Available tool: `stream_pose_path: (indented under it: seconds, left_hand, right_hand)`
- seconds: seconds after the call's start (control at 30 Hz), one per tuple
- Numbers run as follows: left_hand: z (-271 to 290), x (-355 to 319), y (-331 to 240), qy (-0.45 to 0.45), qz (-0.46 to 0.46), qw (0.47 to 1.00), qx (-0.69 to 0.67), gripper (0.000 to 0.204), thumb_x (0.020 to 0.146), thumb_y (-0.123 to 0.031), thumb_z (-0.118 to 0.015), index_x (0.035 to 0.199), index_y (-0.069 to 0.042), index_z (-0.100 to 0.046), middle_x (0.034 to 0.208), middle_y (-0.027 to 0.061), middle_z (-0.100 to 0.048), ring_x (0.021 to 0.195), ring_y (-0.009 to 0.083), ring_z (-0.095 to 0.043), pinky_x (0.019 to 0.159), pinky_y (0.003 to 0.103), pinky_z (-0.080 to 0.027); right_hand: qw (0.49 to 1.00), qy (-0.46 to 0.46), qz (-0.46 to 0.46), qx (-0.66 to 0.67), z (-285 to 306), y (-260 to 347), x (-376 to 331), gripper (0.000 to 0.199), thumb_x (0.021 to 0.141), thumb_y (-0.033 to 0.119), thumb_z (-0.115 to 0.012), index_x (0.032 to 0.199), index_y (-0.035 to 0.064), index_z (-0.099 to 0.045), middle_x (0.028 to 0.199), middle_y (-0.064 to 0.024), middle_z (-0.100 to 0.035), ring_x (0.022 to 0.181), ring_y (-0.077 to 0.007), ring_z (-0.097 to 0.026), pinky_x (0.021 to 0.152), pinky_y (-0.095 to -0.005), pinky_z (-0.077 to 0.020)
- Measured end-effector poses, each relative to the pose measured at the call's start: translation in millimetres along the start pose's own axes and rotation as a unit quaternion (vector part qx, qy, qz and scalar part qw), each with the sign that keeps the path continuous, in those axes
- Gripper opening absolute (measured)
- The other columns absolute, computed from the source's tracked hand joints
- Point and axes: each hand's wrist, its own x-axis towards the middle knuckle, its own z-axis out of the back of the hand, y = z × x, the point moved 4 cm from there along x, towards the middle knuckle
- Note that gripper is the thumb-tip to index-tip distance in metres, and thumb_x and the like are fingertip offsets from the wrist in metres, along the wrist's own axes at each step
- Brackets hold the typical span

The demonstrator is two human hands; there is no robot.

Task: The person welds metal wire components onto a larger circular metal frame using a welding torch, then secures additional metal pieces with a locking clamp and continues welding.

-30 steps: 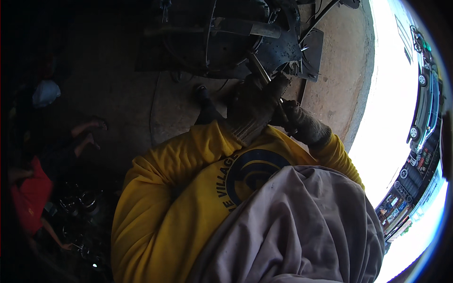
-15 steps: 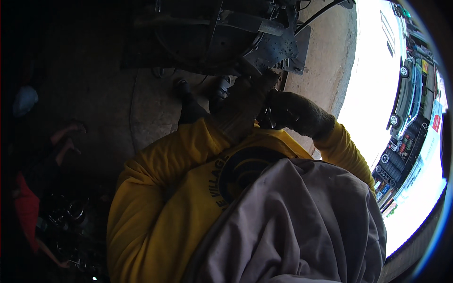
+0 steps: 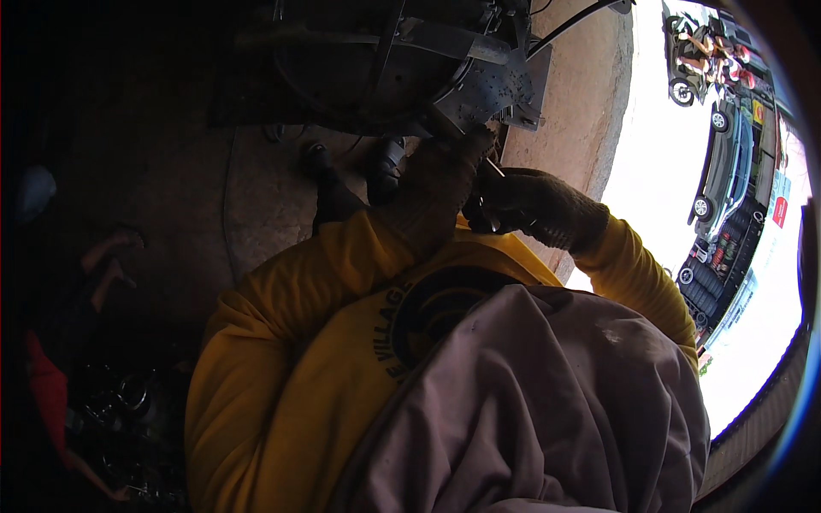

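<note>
Over the dim workshop floor (image 3: 180, 171), our gloved left hand (image 3: 436, 175) and right hand (image 3: 543, 201) curl snugly around a slim metal rod (image 3: 495, 168), near the dark metal assembly's (image 3: 500, 90) near right corner; we judge it stiff, fairly slippery, best gripped mid-shaft.

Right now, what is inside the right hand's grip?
A thin metal rod shows at the edge of the right hand; anything deeper is covered by the dark glove.
</note>
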Motion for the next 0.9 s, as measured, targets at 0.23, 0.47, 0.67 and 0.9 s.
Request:
stream_pose_path:
  seconds: [0.23,0.47,0.67,0.9]
  left_hand:
    - [3,6,16,-0.054,-0.262,0.899,0.347,0.022,0.099,-0.011,-0.049,0.116,-0.001,-0.058,0.096,0.0124,-0.066,0.083,0.0167,-0.067,0.074,0.03,-0.055]
    - [2,-3,6,-0.043,-0.267,0.899,0.345,0.026,0.096,-0.004,-0.051,0.121,0.0,-0.054,0.098,0.0153,-0.064,0.084,0.0208,-0.067,0.074,0.032,-0.055]
    - [1,0,8,-0.05,-0.305,0.885,0.349,0.023,0.095,-0.007,-0.057,0.117,0.002,-0.054,0.098,0.0141,-0.063,0.091,0.0229,-0.068,0.077,0.031,-0.057]
    - [-3,15,22,-0.025,-0.013,0.964,-0.265,0.025,0.097,-0.023,-0.061,0.108,-0.002,-0.056,0.095,0.0084,-0.06,0.095,0.0257,-0.068,0.082,0.036,-0.059]
  right_hand:
    - [0.935,-0.05,-0.287,0.202,-7,-10,-1,0.026,0.095,0.006,-0.061,0.119,-0.0033,-0.062,0.104,-0.0098,-0.066,0.09,-0.0181,-0.068,0.082,-0.0286,-0.0574]
    - [0.9,-0.087,-0.294,0.31,-10,-4,-4,0.026,0.096,0.018,-0.061,0.108,-0.0042,-0.062,0.088,-0.0102,-0.069,0.079,-0.0189,-0.071,0.071,-0.0301,-0.0589]
    - [0.9,-0.104,-0.288,0.309,-6,0,-9,0.033,0.102,0.016,-0.055,0.127,-0.0053,-0.058,0.115,-0.0151,-0.066,0.101,-0.0192,-0.07,0.087,-0.0297,-0.0578]
    - [0.969,-0.154,-0.16,0.108,-32,-27,-52,0.039,0.096,0.016,-0.066,0.129,-0.0036,-0.058,0.122,-0.0165,-0.064,0.103,-0.0233,-0.067,0.09,-0.032,-0.0544]
